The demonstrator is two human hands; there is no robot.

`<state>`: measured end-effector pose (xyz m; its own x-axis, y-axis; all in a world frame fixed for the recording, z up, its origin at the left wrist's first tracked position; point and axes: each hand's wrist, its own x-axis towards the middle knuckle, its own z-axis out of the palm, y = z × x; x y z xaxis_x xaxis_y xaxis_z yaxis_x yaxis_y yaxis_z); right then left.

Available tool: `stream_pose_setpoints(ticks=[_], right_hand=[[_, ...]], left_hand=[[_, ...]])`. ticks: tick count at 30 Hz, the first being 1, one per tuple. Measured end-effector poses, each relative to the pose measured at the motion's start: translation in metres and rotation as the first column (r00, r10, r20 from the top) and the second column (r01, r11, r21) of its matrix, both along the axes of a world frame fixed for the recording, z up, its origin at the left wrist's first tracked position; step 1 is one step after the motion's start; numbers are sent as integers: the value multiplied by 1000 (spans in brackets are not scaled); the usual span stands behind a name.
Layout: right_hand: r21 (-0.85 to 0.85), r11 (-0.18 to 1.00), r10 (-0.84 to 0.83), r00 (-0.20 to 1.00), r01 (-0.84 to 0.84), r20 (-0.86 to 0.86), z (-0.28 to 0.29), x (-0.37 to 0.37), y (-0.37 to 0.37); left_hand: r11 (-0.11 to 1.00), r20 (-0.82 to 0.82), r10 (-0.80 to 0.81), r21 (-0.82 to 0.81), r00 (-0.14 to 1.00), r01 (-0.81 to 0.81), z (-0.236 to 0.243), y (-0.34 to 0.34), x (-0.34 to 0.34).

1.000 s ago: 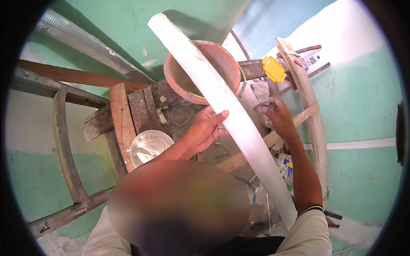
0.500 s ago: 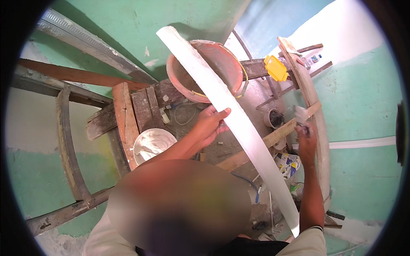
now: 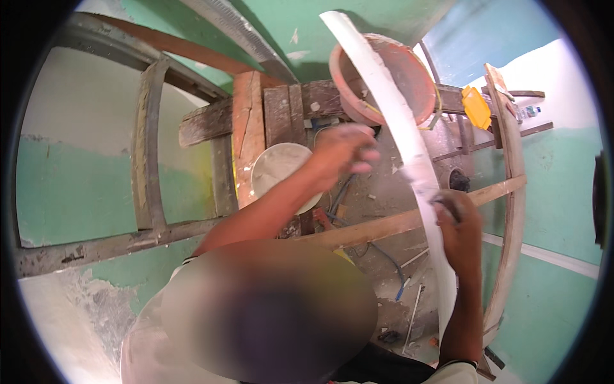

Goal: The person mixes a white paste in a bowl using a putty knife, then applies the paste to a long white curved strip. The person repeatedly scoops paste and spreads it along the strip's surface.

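Note:
A long, narrow white strip point(image 3: 393, 105) slants from above the reddish bucket point(image 3: 416, 64) down past my right forearm. My right hand point(image 3: 459, 221) is closed over the strip's middle. It grips a putty knife, whose blade is smeared by motion against the white surface. My left hand point(image 3: 345, 150) is off the strip, to its left, with blurred fingers apart and nothing in them. Beneath my left forearm stands a round white tub point(image 3: 272, 163), partly covered by the arm; white paste showed in it earlier.
Wooden planks point(image 3: 358, 230) and beams frame the work spot. A yellow plastic container point(image 3: 476, 107) sits at the far right beside an upright board point(image 3: 511, 147). Below lies a littered floor with a blue hose point(image 3: 390, 259). A ladder-like timber frame point(image 3: 148, 147) stands left, before green-and-white walls.
My left hand has let go of the strip and moved away from it. My right hand has brought the putty knife onto the strip. The view has shifted, moving the surroundings rightward.

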<state>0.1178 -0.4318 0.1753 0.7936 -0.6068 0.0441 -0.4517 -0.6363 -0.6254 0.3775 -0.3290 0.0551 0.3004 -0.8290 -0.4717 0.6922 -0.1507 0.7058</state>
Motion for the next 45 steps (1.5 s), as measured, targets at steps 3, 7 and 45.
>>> stream_pose_setpoints(ticks=[3, 7, 45], right_hand=[[24, 983, 184, 977, -183, -109, -28, 52, 40], [34, 948, 305, 878, -316, -367, -73, 124, 86], [951, 302, -500, 839, -62, 214, -206, 49, 72]], left_hand=[[800, 498, 582, -209, 642, -563, -19, 96, 52], [619, 660, 489, 199, 571, -760, -102, 213, 70], [957, 120, 102, 261, 988, -130, -96, 213, 28]])
